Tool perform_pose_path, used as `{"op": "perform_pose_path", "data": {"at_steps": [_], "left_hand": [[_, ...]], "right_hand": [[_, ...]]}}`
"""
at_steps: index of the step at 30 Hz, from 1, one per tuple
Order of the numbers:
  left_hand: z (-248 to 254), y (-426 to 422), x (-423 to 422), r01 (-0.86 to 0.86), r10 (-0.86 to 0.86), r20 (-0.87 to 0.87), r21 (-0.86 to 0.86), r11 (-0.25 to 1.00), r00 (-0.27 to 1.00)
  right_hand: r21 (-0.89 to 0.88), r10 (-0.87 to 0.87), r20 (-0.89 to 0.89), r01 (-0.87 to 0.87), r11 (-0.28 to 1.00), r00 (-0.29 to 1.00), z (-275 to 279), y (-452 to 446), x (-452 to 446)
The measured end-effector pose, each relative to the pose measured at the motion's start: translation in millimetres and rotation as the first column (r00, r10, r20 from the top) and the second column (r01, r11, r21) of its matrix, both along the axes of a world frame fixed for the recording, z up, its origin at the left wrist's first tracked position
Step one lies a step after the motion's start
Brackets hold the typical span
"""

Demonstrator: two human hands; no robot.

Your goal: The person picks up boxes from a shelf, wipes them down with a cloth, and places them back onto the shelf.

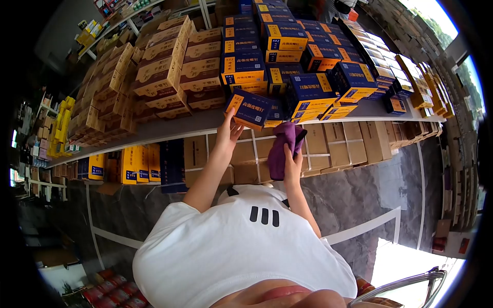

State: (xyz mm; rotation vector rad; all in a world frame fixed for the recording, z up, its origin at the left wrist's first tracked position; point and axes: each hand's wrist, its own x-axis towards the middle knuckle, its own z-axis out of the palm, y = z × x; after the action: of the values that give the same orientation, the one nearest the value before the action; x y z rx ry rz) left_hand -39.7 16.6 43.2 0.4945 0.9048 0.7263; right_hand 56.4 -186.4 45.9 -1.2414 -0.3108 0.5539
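My left hand (228,134) grips a dark blue and orange screw box (248,109) by its left end, holding it tilted above the shelf's front edge. A purple cloth (280,151) hangs bunched in my right hand (292,164), close to the right of the box and below it. Just behind the held box stand stacks of matching blue and orange boxes (311,88). The fingertips of my left hand are partly hidden behind the box.
Brown cartons (159,77) are stacked on the shelf (169,132) to the left. Large cardboard boxes (246,156) bound with white straps stand beneath it. Yellow boxes (134,163) sit at lower left. White lines cross the dark floor (354,195).
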Motion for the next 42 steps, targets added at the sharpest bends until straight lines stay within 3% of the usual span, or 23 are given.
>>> {"op": "perform_pose_path", "data": {"at_steps": [1,4,6,8,9,12,14,17,18,20,22,24,26,27,28,30,31,32,33,34,36,39,42], "left_hand": [[-0.8,3.2,-1.6,0.027,-0.027,-0.004,0.025,0.999,1.000],[4.0,2.9,0.7,0.060,-0.059,-0.017,0.066,0.996,0.998],[6.9,0.3,1.3,0.062,-0.060,-0.026,0.084,0.995,0.998],[9.0,-1.0,3.0,0.152,-0.151,-0.021,0.122,0.981,0.988],[10.7,-5.4,6.0,0.157,-0.150,-0.060,0.134,0.978,0.987],[11.7,-7.8,5.7,0.192,-0.178,-0.090,0.189,0.963,0.980],[9.8,-6.4,4.0,0.197,-0.183,-0.081,0.223,0.955,0.980],[7.2,1.9,-2.1,0.231,-0.225,-0.052,0.239,0.943,0.973],[5.1,2.5,-6.1,0.263,-0.262,-0.036,0.215,0.940,0.964],[4.5,2.9,-11.9,0.250,-0.245,-0.050,0.183,0.951,0.968],[16.4,-0.2,-17.0,0.331,-0.331,-0.038,0.209,0.920,0.943],[32.9,-8.5,-20.0,0.316,-0.312,-0.054,0.225,0.922,0.948],[47.7,-12.7,-25.9,0.320,-0.326,-0.010,0.220,0.922,0.945],[45.9,-9.7,-30.1,0.313,-0.319,-0.009,0.219,0.924,0.948],[41.1,-3.4,-36.6,0.299,-0.306,0.000,0.216,0.929,0.952],[28.5,6.6,-50.0,0.281,-0.290,0.011,0.215,0.935,0.957],[19.9,10.2,-57.8,0.238,-0.264,0.123,0.190,0.952,0.957],[11.0,14.1,-64.9,0.198,-0.232,0.231,0.159,0.967,0.945],[14.4,15.1,-67.3,0.231,-0.252,0.384,0.101,0.968,0.888],[16.7,14.5,-69.6,0.233,-0.201,0.401,-0.033,0.972,0.894],[25.0,5.4,-74.2,0.252,-0.223,0.392,-0.023,0.967,0.892],[26.0,-5.0,-85.3,0.242,-0.247,0.390,0.062,0.968,0.887],[10.4,-0.2,-99.2,0.347,-0.306,0.407,-0.029,0.937,0.861]], "right_hand": [[0.008,0.009,-0.050,-0.009,1.000,0.999,8.2,2.1,-3.2],[-0.104,-0.015,0.311,0.050,0.993,0.950,6.3,21.1,-2.5],[-0.275,0.106,0.397,0.008,0.961,0.912,21.1,31.4,0.0],[-0.286,0.104,0.806,0.231,0.930,0.583,14.5,47.6,5.5],[-0.347,0.198,0.830,0.205,0.915,0.521,21.8,49.9,6.7],[-0.311,0.173,0.867,0.235,0.921,0.468,0.0,52.8,11.6],[-0.361,0.185,0.760,0.168,0.917,0.623,-17.0,42.7,12.9],[-0.126,-0.037,0.766,0.207,0.970,0.642,-32.1,23.0,12.1],[-0.130,-0.036,0.764,0.208,0.969,0.644,-23.6,21.1,10.2],[-0.026,-0.046,0.875,0.141,0.990,0.482,-11.4,19.4,6.9],[-0.149,0.127,0.966,0.080,0.986,0.227,0.5,21.8,6.3],[-0.154,0.141,0.985,0.134,0.979,0.101,-0.9,23.2,10.8],[-0.152,0.119,0.980,0.220,0.963,0.158,-5.3,25.8,20.1],[-0.186,0.108,0.952,0.262,0.947,0.286,9.0,26.2,21.7],[-0.121,0.001,0.900,0.247,0.962,0.436,15.9,30.2,25.4],[-0.071,-0.065,0.831,0.220,0.973,0.553,14.6,24.0,39.2],[-0.047,-0.058,0.814,0.166,0.985,0.578,22.8,19.8,40.5],[-0.047,-0.056,0.814,0.162,0.986,0.578,31.6,17.1,38.0],[-0.016,0.021,0.835,-0.013,1.000,0.549,40.1,14.6,34.3],[0.007,0.091,0.856,-0.188,0.982,0.508,46.0,13.3,30.1],[-0.106,0.237,0.913,-0.368,0.924,0.332,59.1,22.6,12.4],[-0.174,0.265,0.896,-0.268,0.948,0.357,67.8,38.2,6.2],[-0.243,0.285,0.844,-0.149,0.959,0.455,79.2,59.7,22.9]]}}
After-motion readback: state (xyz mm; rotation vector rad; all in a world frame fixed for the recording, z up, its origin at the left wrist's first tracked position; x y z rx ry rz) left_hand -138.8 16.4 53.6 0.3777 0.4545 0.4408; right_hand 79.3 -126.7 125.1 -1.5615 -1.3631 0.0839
